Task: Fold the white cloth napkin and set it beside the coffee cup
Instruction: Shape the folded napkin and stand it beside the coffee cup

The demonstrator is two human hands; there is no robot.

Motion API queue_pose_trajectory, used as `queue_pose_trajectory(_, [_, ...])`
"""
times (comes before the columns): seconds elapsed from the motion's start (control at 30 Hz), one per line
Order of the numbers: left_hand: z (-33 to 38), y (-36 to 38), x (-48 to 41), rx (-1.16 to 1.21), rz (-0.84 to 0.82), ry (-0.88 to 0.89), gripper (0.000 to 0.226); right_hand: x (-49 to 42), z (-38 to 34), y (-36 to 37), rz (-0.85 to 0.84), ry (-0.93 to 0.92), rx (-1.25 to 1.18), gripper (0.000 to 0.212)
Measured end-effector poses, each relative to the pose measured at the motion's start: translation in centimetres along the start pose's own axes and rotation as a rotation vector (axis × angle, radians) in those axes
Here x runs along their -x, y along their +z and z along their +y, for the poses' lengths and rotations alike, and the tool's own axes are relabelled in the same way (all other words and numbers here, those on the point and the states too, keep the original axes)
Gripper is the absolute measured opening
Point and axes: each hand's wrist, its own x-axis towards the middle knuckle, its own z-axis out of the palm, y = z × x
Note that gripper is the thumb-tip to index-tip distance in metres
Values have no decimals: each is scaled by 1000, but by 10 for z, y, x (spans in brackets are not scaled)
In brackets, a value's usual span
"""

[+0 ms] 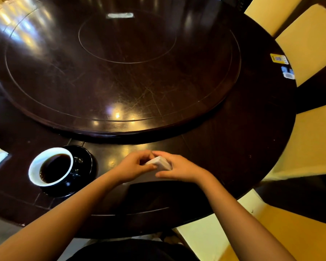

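Both hands on the napkin [159,162] now: left hand [134,166] pinching its near-left corner, right hand [175,169] cupped round the other side, fingers closed on it. It's a small thick white wad, held between my palms just over the table [224,157]; whether it touches the wood I can't tell. Folding looks nearly done, I'd say. Next, press the last crease and carry it left. The cup [51,167], full of dark coffee on its saucer [87,161], sits well left of my grip, so go gently there.

Dim, glare-streaked tabletop [120,81], warped edges
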Motion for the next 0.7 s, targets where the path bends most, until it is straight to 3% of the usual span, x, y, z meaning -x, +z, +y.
queue_pose_trajectory(0.1, [10,-11,3,-96,82,123,24,-2,-15,-14,-101,48,-101,19])
queue_pose_trajectory(0.17, [13,-19,6,-158,199,142,27,5,-11,-21,-168,125,-310,10])
queue_pose_trajectory(0.23, [15,-16,9,-92,273,89,25,12,-6,-28,-244,149,-471,10])
queue_pose_trajectory(0.3, [15,-5,11,84,282,-4,18,17,-2,-36,-252,127,-460,11])
queue_pose_trajectory(0.33, [15,-1,14,180,216,-65,14,18,-1,-40,-243,115,-444,11])
queue_pose_trajectory(0.4, [12,-1,22,322,-86,-201,3,21,4,-51,-217,129,-451,14])
queue_pose_trajectory(0.47, [8,-6,32,410,-348,-249,13,27,12,-64,-220,154,-487,18])
queue_pose_trajectory(0.5, [6,-9,35,428,-381,-236,17,29,15,-70,-241,167,-511,20])
queue_pose_trajectory(0.6, [4,-13,37,409,-305,-229,34,32,20,-77,-297,207,-563,25])
queue_pose_trajectory(0.7, [3,-10,39,467,-114,-302,29,31,17,-77,-213,235,-563,27])
